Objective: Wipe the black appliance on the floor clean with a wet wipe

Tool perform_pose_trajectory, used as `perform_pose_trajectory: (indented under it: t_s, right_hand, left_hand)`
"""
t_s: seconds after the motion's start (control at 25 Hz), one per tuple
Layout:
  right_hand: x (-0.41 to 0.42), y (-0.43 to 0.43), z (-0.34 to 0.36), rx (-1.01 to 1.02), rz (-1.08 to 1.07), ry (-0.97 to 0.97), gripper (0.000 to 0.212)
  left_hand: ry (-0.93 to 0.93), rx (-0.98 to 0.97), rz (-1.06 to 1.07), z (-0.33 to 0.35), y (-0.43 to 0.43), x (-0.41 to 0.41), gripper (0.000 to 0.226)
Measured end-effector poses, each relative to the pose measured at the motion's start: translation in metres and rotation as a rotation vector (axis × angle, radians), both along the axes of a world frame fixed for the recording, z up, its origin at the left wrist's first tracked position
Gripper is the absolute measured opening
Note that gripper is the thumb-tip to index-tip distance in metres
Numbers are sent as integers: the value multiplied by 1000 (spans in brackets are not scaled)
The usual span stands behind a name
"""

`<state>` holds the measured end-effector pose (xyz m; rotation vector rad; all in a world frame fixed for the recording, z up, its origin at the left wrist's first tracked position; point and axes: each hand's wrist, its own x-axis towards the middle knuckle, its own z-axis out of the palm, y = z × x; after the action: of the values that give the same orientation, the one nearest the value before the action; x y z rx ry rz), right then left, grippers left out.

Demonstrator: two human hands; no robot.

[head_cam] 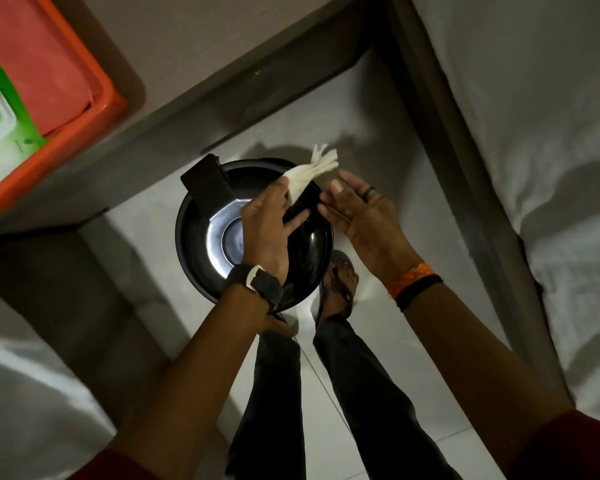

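Below, the pale tiled floor (pixel 368 133) runs between a white-sheeted bed (pixel 534 133) on the right and a grey-brown table top (pixel 194 64) on the left. An orange plastic tray (pixel 94 109) sits on that table, holding a green and white pack of wipes (pixel 0 109). On the floor, partly under the table edge, stands the round black appliance (pixel 194 244) with a shiny metal plate (pixel 222 230) inside it and a black rectangular handle block (pixel 207 183) at its far rim. The person's sandalled foot (pixel 340 282) stands just beside it. Above the appliance, the left hand (pixel 267 230), with a dark wristwatch (pixel 257 282), pinches a twisted white wet wipe (pixel 312 171) between thumb and fingers. The right hand (pixel 364 213), wearing a dark ring (pixel 368 192) and orange and black wristbands (pixel 414 280), is spread open, holding nothing, its fingertips near the wipe.
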<state>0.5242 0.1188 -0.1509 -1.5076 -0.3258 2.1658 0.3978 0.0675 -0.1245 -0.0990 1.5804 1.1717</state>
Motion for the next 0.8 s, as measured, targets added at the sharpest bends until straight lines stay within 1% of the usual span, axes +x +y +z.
perform_pose_trajectory:
  t_s: [0.04, 0.12, 0.2, 0.24, 0.32, 0.48, 0.56, 0.64, 0.68, 0.76, 0.8]
  right_hand:
    - [1, 2, -1, -2, 40, 7, 45]
    - [1, 4, -1, 4, 95, 48, 41]
    - [-1, 5, -3, 39, 120, 33, 38]
    - [-2, 4, -4, 69, 124, -4, 38]
    - [-1, 3, -7, 106, 106, -64, 42]
    - [3, -3, -11, 61, 58, -80, 46]
    - [5, -4, -12, 55, 72, -102, 44]
    - [5, -3, -13, 46, 98, -104, 37]
    - [2, -2, -12, 28, 99, -77, 36]
    - [-5, 1, -12, 10, 100, -12, 37]
    - [-8, 1, -13, 26, 113, -27, 39]
  left_hand:
    - [25, 16, -34, -3, 1, 0, 22]
    - [134, 85, -179, -5, 2, 2, 22]
    - [222, 108, -297, -7, 2, 4, 24]
    - [226, 89, -294, -8, 3, 6, 25]
    - [181, 29, -201, -7, 5, 8, 27]
    - [-39, -26, 57, -3, 10, 7, 28]
    - [-79, -75, 131, -5, 14, 3, 30]
    - [-18, -118, 116, -10, 17, 2, 29]
    - [59, -118, 70, -12, 18, 3, 27]
    - [187, -94, 11, -17, 19, 5, 21]
    - [196, -94, 24, -19, 19, 4, 18]
